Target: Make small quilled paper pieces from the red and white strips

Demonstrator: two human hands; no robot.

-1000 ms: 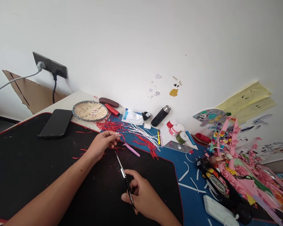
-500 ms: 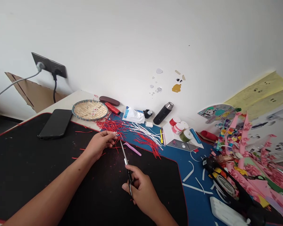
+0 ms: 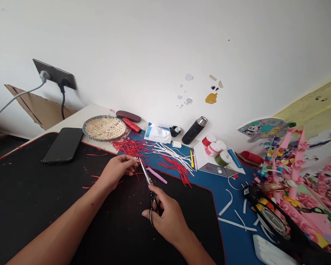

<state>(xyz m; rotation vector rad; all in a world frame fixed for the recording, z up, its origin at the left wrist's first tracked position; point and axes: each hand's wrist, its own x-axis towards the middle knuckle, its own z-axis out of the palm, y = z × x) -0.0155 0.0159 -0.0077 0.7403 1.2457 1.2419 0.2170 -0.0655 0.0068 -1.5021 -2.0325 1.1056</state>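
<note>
Scissors (image 3: pixel 149 181) point up at a tiny white and red piece (image 3: pixel 136 161) in the left hand (image 3: pixel 119 170).
The left hand pinches the tiny piece in its fingertips, over the far part of the black mat (image 3: pixel 121 224) on the desk (image 3: pixel 84 115). The right hand (image 3: pixel 168 213) grips the scissors by the handles, and the tips are right by the left fingers; I can't tell if they touch the piece. A thin purple tool (image 3: pixel 157 176) lies just to the right of the blades. Behind the hands I see a messy heap of red strings (image 3: pixel 134 148), and white strings (image 3: pixel 174 154) to its right. A round woven basket (image 3: pixel 95 129) sits farther back on the left, near a black phone (image 3: pixel 63 146) that lies on the mat.
</note>
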